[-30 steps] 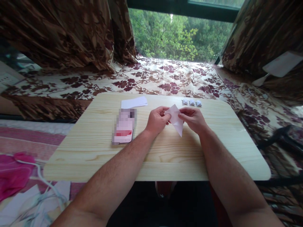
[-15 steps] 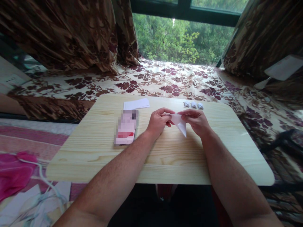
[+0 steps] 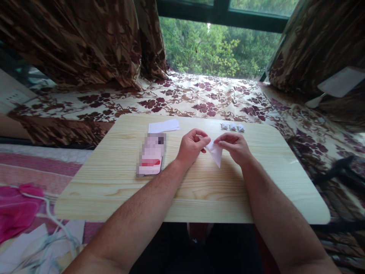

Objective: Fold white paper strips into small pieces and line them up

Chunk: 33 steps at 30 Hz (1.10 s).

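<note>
Between my hands, above the middle of the table, is a folded piece of white paper (image 3: pixel 216 155) with its point hanging down toward me. My left hand (image 3: pixel 193 145) pinches its upper left edge between thumb and fingers. At the upper right corner, my right hand (image 3: pixel 233 146) grips the paper with thumb and forefinger. Beyond my right hand stand three small folded white paper pieces (image 3: pixel 232 127) in a row. Left of my left hand lies a phone (image 3: pixel 152 152), its picture blurred into blocks. White paper strips (image 3: pixel 164 125) lie stacked behind the phone.
The light wooden table (image 3: pixel 211 201) has rounded corners. Behind it a flowered cloth (image 3: pixel 205 95) covers a window ledge, with brown curtains on both sides. At lower left are a pink cloth (image 3: pixel 19 209), a white cable (image 3: pixel 49 207) and loose papers.
The folded paper has turned slightly, its hanging point shifting a little left. My right hand's fingers have moved left along its top edge, nearer my left hand.
</note>
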{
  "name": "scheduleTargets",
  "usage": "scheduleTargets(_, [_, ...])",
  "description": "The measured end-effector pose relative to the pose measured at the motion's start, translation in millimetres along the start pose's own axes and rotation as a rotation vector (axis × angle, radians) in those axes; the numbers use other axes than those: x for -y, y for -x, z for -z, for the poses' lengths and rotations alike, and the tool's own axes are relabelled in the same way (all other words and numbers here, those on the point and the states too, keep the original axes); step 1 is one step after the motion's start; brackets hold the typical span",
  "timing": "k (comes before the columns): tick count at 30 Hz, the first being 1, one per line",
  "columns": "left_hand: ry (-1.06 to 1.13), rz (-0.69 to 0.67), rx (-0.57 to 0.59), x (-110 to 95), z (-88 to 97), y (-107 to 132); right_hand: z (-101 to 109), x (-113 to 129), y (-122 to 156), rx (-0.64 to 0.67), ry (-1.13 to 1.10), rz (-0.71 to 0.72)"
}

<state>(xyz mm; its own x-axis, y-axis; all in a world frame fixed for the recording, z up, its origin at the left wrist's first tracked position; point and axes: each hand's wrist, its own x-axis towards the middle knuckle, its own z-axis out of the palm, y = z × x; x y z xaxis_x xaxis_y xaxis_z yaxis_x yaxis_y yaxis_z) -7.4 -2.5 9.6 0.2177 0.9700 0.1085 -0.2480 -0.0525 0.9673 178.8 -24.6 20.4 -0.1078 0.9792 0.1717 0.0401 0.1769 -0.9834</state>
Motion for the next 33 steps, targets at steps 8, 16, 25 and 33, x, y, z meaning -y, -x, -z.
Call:
scheduleTargets(8, [-0.172,-0.092,-0.015,0.3,-2.5,1.5,-7.7,-1.2,-1.9,-0.049,0.026,-0.019])
scheduleTargets(16, [-0.07,-0.064,-0.01,2.5,-0.8,0.3,-13.2,-5.7,0.1,0.023,0.095,-0.007])
scheduleTargets(25, [-0.011,-0.022,-0.02,-0.6,-0.8,0.7,-13.0,-5.1,0.6,-0.02,0.089,0.005])
scheduleTargets(33, [0.048,-0.015,-0.078,-2.3,0.0,-2.8,-10.8,-2.7,0.1,-0.045,0.106,-0.005])
